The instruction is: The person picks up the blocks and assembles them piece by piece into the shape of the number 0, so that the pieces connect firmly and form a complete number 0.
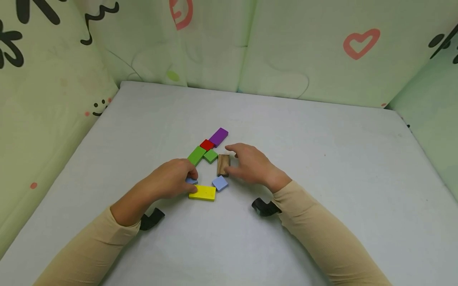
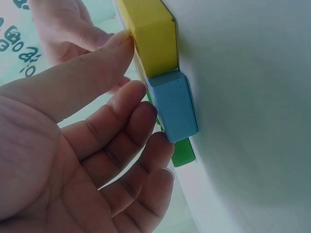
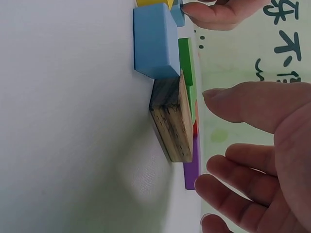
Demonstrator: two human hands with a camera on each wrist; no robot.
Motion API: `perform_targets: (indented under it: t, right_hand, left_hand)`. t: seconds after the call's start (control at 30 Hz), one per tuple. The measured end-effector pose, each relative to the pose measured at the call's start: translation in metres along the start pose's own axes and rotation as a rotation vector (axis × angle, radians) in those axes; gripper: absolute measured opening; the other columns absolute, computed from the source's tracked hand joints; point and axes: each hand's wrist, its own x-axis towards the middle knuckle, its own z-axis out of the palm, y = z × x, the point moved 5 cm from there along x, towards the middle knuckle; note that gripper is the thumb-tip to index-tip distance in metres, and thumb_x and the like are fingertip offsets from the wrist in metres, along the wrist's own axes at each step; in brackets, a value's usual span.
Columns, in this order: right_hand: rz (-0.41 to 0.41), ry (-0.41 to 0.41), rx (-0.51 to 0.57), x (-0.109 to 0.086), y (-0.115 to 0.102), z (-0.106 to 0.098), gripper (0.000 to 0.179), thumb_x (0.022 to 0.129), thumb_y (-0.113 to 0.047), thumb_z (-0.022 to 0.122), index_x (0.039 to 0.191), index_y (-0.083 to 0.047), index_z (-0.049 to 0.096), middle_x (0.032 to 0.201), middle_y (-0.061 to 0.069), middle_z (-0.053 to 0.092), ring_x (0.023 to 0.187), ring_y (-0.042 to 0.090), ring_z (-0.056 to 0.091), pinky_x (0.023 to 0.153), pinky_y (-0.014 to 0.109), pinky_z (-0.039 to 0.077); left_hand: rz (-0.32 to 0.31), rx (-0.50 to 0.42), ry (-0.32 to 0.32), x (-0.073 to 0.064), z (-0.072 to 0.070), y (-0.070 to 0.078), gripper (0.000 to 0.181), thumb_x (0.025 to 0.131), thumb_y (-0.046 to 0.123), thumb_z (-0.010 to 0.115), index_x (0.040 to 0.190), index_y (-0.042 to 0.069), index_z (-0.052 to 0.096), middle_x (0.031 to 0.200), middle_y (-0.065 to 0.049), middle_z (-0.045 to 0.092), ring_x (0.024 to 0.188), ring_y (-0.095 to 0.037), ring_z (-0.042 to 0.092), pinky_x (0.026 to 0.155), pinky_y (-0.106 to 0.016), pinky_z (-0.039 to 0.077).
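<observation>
My left hand (image 1: 169, 177) is at the left of a group of flat coloured blocks. Its thumb tip lies at the edge of the yellow block (image 1: 202, 193), and its loosely bent fingers are by a light blue block (image 2: 175, 108) that it partly covers in the head view. My right hand (image 1: 252, 165) hovers about a brown wood-grain block (image 1: 223, 164), thumb and fingers spread apart. In the right wrist view a gap shows between that thumb and the wooden block (image 3: 174, 128). A second light blue block (image 1: 220, 183) sits between the wooden and yellow ones.
From the left hand, a long green block (image 1: 196, 155), a red block (image 1: 206, 145) and a purple block (image 1: 218, 137) run diagonally away. A small green block (image 1: 211, 156) lies beside them. The white table (image 1: 322, 159) is enclosed by patterned curtains (image 1: 286, 47).
</observation>
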Motion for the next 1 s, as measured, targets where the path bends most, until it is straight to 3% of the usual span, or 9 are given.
perform_targets:
  t: [0.73, 1.0]
  right_hand:
    - [0.003, -0.026, 0.018, 0.036, -0.015, 0.004, 0.051, 0.093, -0.024, 0.071, 0.137, -0.001, 0.058, 0.129, 0.009, 0.065, 0.119, 0.027, 0.058, 0.101, 0.039, 0.046]
    - [0.055, -0.057, 0.020, 0.044, -0.016, 0.008, 0.050, 0.093, -0.021, 0.069, 0.137, -0.002, 0.057, 0.128, 0.009, 0.065, 0.118, 0.026, 0.058, 0.100, 0.038, 0.047]
  left_hand:
    - [0.028, -0.009, 0.013, -0.003, -0.002, 0.000, 0.025, 0.085, 0.019, 0.082, 0.104, 0.006, 0.072, 0.099, -0.003, 0.065, 0.087, -0.021, 0.054, 0.079, -0.033, 0.050]
    - [0.029, -0.020, 0.020, -0.003, -0.002, -0.001, 0.026, 0.084, 0.018, 0.083, 0.104, 0.006, 0.072, 0.097, -0.002, 0.064, 0.086, -0.021, 0.054, 0.077, -0.033, 0.050]
